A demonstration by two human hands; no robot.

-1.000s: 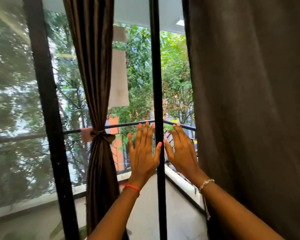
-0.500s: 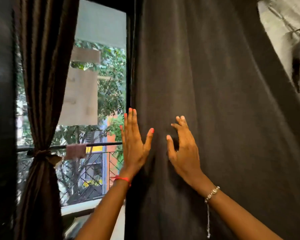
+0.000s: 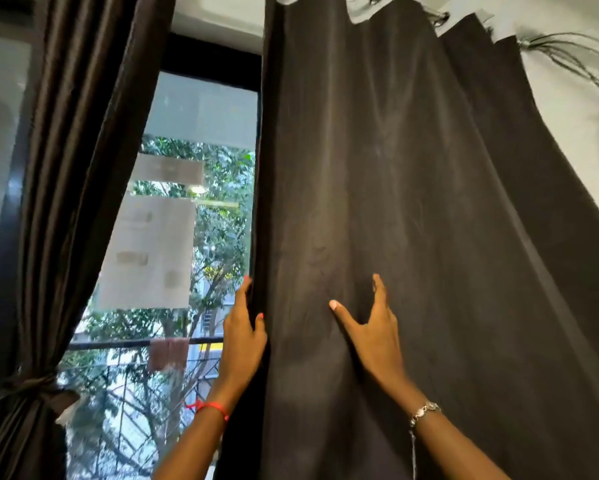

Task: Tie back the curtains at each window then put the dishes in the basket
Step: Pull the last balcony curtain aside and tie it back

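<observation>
**A:** Where is the loose curtain (image 3: 429, 220)?

**B:** It hangs at full width from the curtain rod (image 3: 441, 16). It is dark brown, fills the right of the view, and is not tied.

**A:** And the hands?

**B:** The left hand (image 3: 244, 341) grips the loose curtain's left edge, with the fingers tucked behind the hem and the thumb on the front. The right hand (image 3: 374, 336) lies on the front of the cloth, just right of that edge, with thumb and forefinger spread wide. Its other fingers sink into a fold, so I cannot tell whether they pinch anything.

**A:** Anything on the wrists?

**B:** A red thread (image 3: 210, 407) on the left and a silver bracelet (image 3: 424, 412) on the right.

**A:** What lies left of the loose curtain?

**B:** The black window frame (image 3: 208, 60) stands right against its edge. Further left, through the glass, a balcony railing (image 3: 111, 344) has a brownish cloth (image 3: 168, 353) draped over it. Furthest left hangs the tied curtain (image 3: 76, 168), gathered low by a tie-back (image 3: 31, 382).
</observation>
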